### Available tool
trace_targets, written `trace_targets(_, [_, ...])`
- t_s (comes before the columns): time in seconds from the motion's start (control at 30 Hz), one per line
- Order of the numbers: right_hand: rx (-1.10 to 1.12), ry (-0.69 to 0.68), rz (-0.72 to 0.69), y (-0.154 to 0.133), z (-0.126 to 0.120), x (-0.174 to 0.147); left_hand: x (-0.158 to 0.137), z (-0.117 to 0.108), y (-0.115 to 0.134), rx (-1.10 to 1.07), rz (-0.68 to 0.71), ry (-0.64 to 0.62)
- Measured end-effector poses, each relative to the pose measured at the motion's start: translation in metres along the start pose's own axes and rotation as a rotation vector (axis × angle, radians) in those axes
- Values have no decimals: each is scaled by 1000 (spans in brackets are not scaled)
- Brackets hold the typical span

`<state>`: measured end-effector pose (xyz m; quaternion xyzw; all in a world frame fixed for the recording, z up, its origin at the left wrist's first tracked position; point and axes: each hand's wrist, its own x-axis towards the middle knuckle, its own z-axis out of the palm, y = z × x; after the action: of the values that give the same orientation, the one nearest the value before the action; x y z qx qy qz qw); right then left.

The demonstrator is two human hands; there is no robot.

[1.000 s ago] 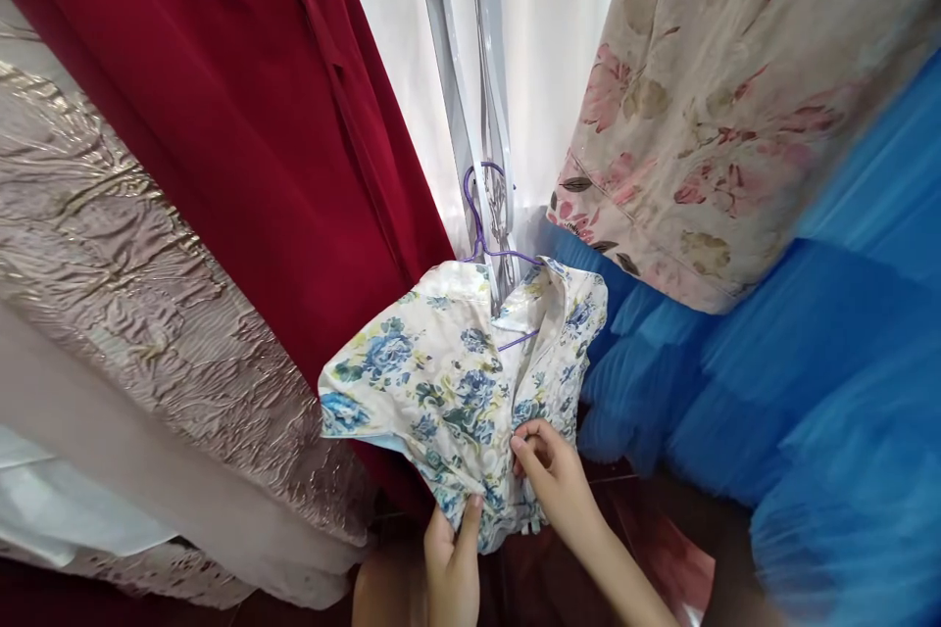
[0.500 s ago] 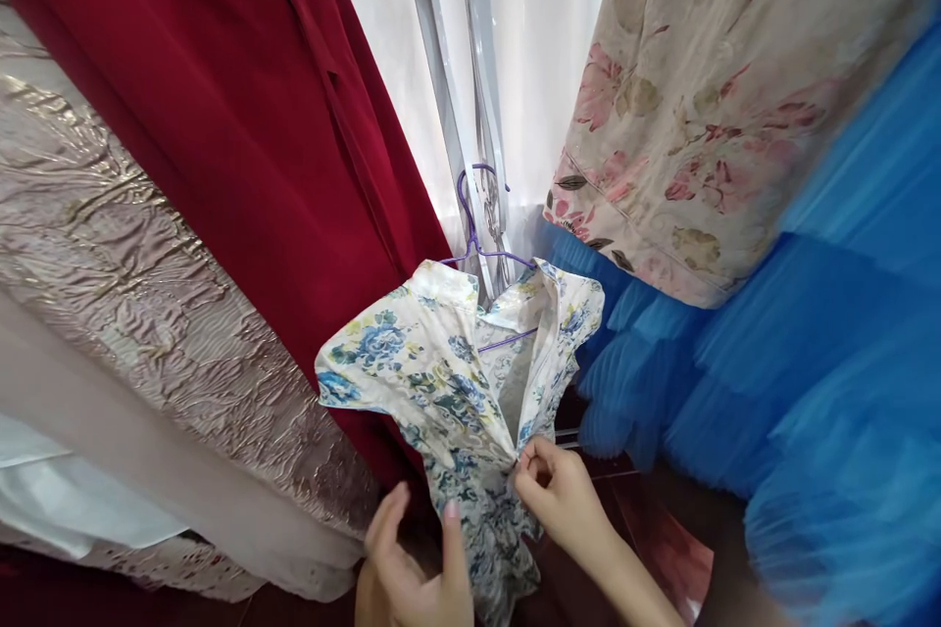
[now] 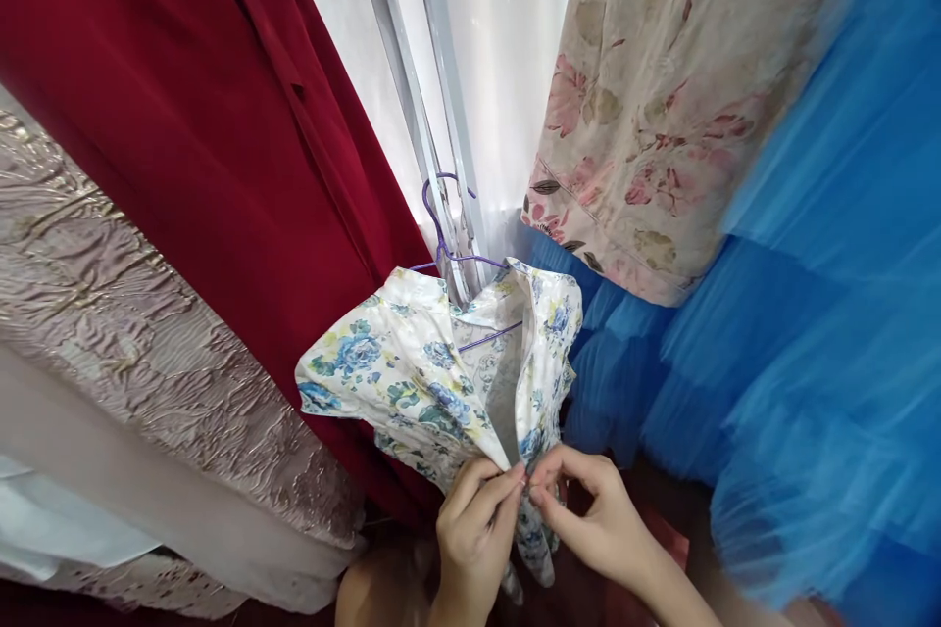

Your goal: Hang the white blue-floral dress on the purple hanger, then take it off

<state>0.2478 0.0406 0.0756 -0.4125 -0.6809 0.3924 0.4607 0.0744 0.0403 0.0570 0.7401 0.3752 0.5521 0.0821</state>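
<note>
Blouse: white with blue flowers and green leaves, hanging at the middle of the view, its neckline parted in a long V; the lower part narrows behind the 2 hands.
Left hand: thumb and fingers pinched narrow, holding the blouse's front edge at the foot of the V.
Right hand: thumb and forefinger brought together on the same spot, gripping the opposite edge; its fingertips are just beside the left hand's.
Hanger: purple, inside the blouse's shoulders, its lower bar showing through the neckline.
Metal strips: 2 grey lengths running down behind the hanger's hook.
White curtain: behind the strips.
Red cloth: hangs to the left, partly behind the blouse's left-side sleeve in view.
Crinkled pink cloth: further left, with gold sheen.
Rose-print cloth: upper right, its hem above the blouse's shoulder.
Blue tulle: layered ruffles at the far right, below and beside the rose-print cloth.
</note>
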Motion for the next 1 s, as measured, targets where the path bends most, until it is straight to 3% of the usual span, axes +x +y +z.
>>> trace_targets(0.2, [-31,13,-3,25,27,-4,4,-3,7,107,52,-23])
trace_targets(0.37, [29,38,4,28,40,-1,25,-10,11,186,81,22])
trace_targets(0.57, [65,6,87,31,36,-15,95,-19,12,212,-77,148])
trace_targets(0.8, [55,-11,123,37,34,-30,200,-28,12,234,49,310])
trace_targets(0.9, [72,-27,139,38,35,-35,217,-33,10,231,53,353])
trace_targets(1.0, [58,-50,154,40,33,-37,214,-37,10,140,37,306])
